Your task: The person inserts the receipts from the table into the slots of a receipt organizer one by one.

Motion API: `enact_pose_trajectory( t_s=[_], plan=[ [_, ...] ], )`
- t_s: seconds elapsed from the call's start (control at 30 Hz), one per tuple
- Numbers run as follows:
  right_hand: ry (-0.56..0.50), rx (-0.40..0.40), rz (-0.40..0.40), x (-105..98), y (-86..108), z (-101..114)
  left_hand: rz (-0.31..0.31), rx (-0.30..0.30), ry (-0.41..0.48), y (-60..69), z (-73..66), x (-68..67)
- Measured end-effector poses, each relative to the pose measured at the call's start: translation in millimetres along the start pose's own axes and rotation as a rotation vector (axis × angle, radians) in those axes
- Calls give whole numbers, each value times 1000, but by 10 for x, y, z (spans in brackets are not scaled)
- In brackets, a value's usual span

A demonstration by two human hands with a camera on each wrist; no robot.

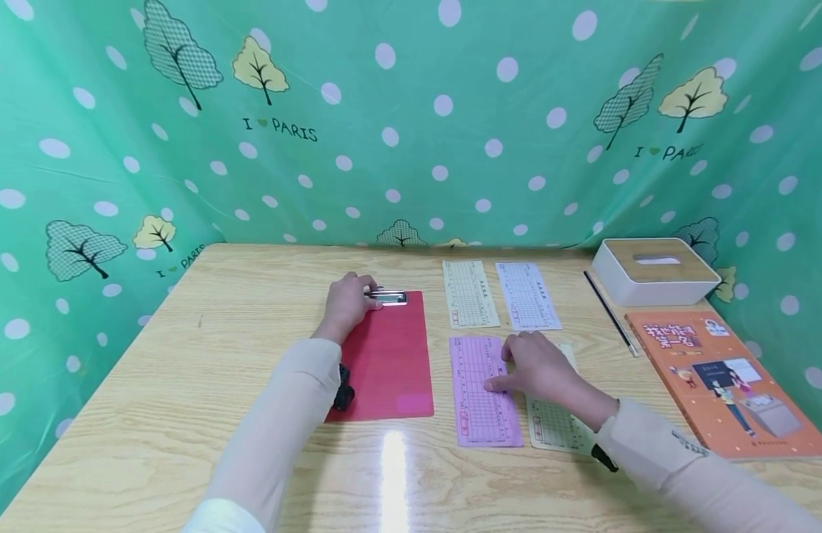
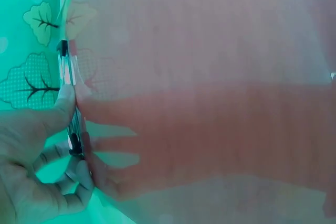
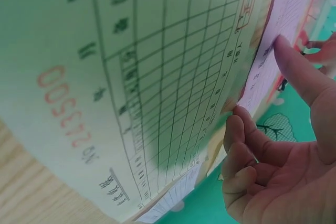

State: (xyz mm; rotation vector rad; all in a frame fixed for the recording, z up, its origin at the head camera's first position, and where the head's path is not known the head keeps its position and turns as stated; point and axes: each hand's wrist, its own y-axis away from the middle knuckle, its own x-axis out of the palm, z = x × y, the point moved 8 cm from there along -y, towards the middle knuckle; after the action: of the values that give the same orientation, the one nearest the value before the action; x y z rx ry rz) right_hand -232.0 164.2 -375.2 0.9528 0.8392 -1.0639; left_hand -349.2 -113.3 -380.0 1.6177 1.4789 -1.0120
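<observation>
Left of centre in the frame, the left hand point(image 1: 347, 300) grips the silver metal clip point(image 1: 392, 297) of a flat red rectangular clipboard point(image 1: 391, 359). Right of centre, the right hand point(image 1: 538, 363), thumb and forefinger apart, touches a purple printed paper slip point(image 1: 480, 403) beside a pale green printed paper slip point(image 1: 559, 429) on the light wood-grain bench point(image 1: 151, 414)

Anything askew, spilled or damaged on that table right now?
Nothing stands out. The red rectangular clipboard looks straight, and the purple printed paper slip at the right hand shows no visible tear. I see no spill on the light wooden table.
</observation>
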Motion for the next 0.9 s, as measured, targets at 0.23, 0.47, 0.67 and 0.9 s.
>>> enact_pose_trajectory(
  t_s=[0.23, 0.47, 0.67, 0.9],
  plan=[
    [-8, -4, -5, 9, 3, 14, -48, 63, 2, 13, -3, -29],
    [-5, 9, -5, 22, -17, 7, -54, 77, 22, -7, 44, -29],
    [-10, 10, -6, 21, -16, 9, -31, 81, 18, -17, 46, -26],
    [-16, -8, -8, 15, 4, 30, -5, 72, 1, -20, 36, -40]
  ],
)
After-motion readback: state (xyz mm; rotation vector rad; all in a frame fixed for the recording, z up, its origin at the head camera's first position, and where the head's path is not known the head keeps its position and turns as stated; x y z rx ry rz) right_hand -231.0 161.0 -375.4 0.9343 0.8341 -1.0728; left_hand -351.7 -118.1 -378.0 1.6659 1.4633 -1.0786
